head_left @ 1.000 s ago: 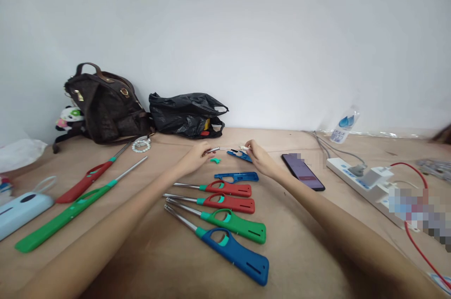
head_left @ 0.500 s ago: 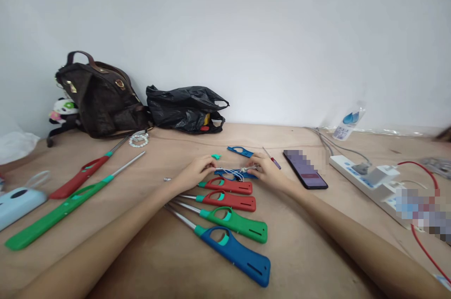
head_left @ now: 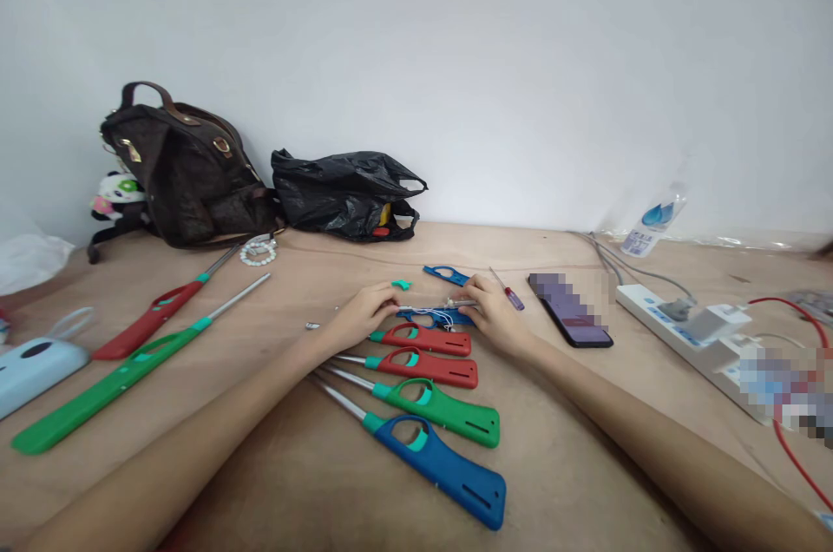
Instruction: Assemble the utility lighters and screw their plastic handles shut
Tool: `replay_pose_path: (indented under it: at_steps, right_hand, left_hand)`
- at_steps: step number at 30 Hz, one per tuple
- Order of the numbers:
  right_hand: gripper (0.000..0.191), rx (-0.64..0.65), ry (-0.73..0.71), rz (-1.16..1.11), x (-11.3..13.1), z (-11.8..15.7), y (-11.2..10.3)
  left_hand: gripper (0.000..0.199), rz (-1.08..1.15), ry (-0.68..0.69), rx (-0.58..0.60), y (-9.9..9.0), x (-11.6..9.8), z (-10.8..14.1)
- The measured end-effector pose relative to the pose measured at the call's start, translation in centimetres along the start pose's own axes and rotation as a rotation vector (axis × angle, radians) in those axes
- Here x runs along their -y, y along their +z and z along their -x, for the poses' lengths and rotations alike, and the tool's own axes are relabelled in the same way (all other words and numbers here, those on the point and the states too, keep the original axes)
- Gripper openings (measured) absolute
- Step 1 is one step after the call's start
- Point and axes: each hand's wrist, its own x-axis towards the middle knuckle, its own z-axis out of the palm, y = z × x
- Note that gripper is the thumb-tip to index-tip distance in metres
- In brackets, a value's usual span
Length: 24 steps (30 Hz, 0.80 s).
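Right now both hands sit low on the brown table [head_left: 586,483], working at the same small thing. The left hand [head_left: 364,315] has its fingers curled around one end of a thin metal tube with white wires [head_left: 426,310], and the right hand [head_left: 495,315] pinches the other end between thumb and fingertips — both grips are closed on it. The wired tube lies just over an open blue lighter shell [head_left: 435,319], which rests on the table between the two hands.

Just in front of the hands, four long-nosed lighters lie in a row: two red lighters [head_left: 426,339], a green lighter [head_left: 442,409] and a blue lighter [head_left: 442,465] nearest the person. Behind the hands are a small teal trigger piece [head_left: 402,284], a second blue shell half [head_left: 446,275] and a little screwdriver [head_left: 508,290] (purple-handled, just beside the right hand).

A phone [head_left: 571,309] lies to the right, then a white power strip [head_left: 690,331]. Far left — well apart from the hands — lie two longer lighters [head_left: 130,352], with a brown handbag [head_left: 182,170] and a black plastic bag [head_left: 344,196] against the wall.
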Motion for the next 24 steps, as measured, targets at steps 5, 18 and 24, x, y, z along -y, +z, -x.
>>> replay_pose_path:
  at_steps: [5, 18, 24]
  right_hand:
    - [0.016, 0.06, 0.015, -0.034, 0.28, -0.02, 0.36]
    - [0.014, 0.123, -0.031, 0.146, 0.3, 0.04, 0.38]
    - [0.015, 0.146, -0.048, 0.212, 0.31, -0.05, 0.27]
  left_hand:
    - [0.014, -0.001, -0.005, 0.004, 0.01, 0.01, -0.06]
    - [0.014, -0.03, -0.025, 0.004, 0.06, 0.74, 0.11]
    - [0.015, -0.046, -0.013, 0.019, -0.08, 0.6, 0.1]
